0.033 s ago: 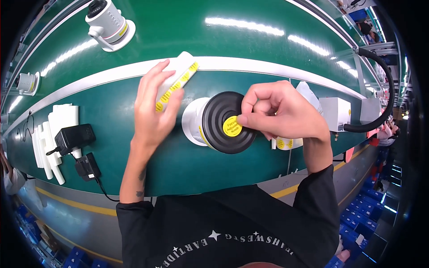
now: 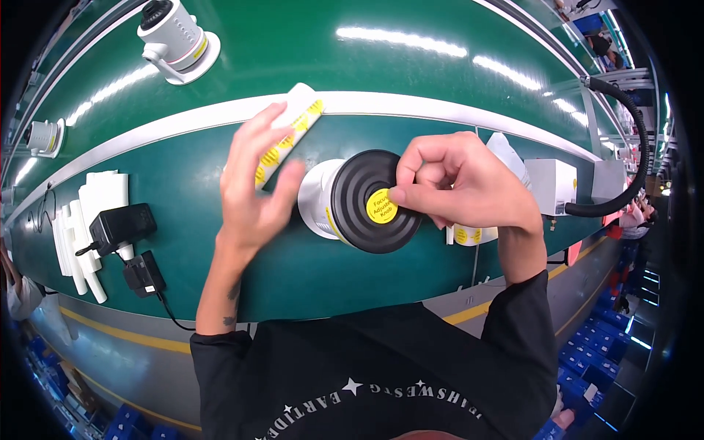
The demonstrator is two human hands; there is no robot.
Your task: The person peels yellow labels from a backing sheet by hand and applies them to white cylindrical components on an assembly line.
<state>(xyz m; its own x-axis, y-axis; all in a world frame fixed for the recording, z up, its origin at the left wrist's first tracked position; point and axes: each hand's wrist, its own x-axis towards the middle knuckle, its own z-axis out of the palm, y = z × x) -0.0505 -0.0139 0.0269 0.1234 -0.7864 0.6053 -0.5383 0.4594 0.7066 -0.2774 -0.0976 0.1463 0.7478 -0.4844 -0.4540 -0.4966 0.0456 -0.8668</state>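
Observation:
A white device with a wide black ringed disc facing up stands on the bench before me. My right hand pinches the edge of a round yellow sticker, which lies against the middle of the disc. My left hand is left of the device, fingers spread and slightly blurred, beside a white backing strip with yellow labels along it. The strip slants between the fingers and thumb; the thumb stands apart from it. Part of the strip is hidden behind the fingers.
Two similar white devices, one large and one smaller, stand beyond the pale rail. Black power adapters lie on white tubes at left. A label roll, white box and black hose are at right.
My left thumb has come away from the label strip and moved down a little. The strip has shifted slightly. My right hand stays at the sticker.

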